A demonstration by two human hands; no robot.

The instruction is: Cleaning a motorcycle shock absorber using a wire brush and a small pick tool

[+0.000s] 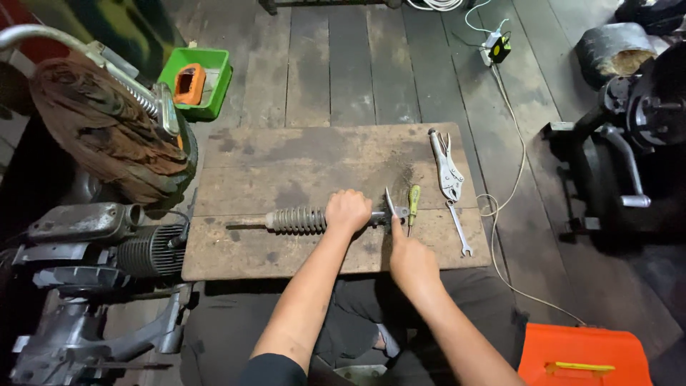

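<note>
My left hand [348,211] wraps tight around the grey coil-sprung metal shock absorber [307,219] (heavy, stiff, likely greasy); my right hand [409,259] pinches a thin metal tool [390,204].

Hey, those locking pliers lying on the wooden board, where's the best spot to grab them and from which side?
Grip the locking pliers around the two handles, the longer lower half nearest the person. They lie flat on the wooden board with the jaws pointing away, so coming from above at the near end probably works best. The wrench lies just below and the screwdriver to the left, so space is tight.

Locking pliers [448,168] (beside spanner [459,227])
</note>
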